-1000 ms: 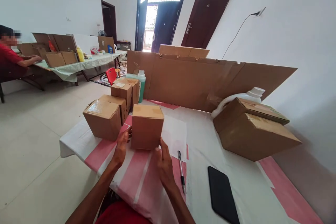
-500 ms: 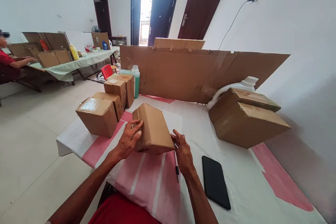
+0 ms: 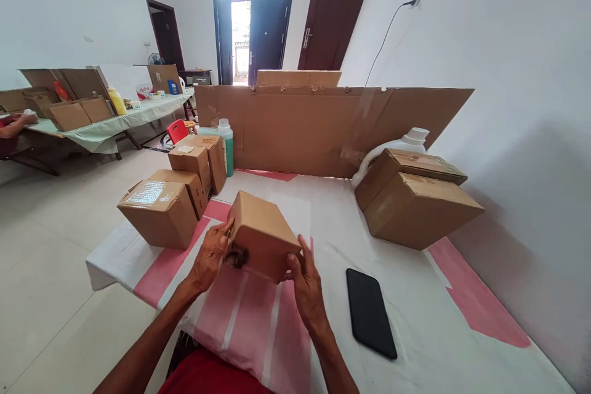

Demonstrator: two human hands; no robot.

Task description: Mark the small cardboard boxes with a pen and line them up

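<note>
A small brown cardboard box [image 3: 272,246] sits tilted between my hands over the pink and white tablecloth. My left hand [image 3: 211,257] grips its left side, the fingers partly hidden behind the edge. On the right, my right hand [image 3: 305,277] holds the near corner, thumb on the front face and fingers along the side. A dark, blurred patch [image 3: 237,256] shows at the lower left of the box; I cannot make out what it is. To the right of my right hand lies a black phone [image 3: 371,314].
Several cardboard boxes [image 3: 159,212] stand at the left table edge, by a green bottle [image 3: 228,151]. More boxes [image 3: 422,209] and a white jug [image 3: 413,140] are at the right. A cardboard panel [image 3: 295,135] closes the back. A person's arm [image 3: 16,126] shows at another table.
The box has turned and tipped, showing more of its near face. My right hand has closed on its corner, and the pen beside that hand is out of sight. The view has shifted slightly.
</note>
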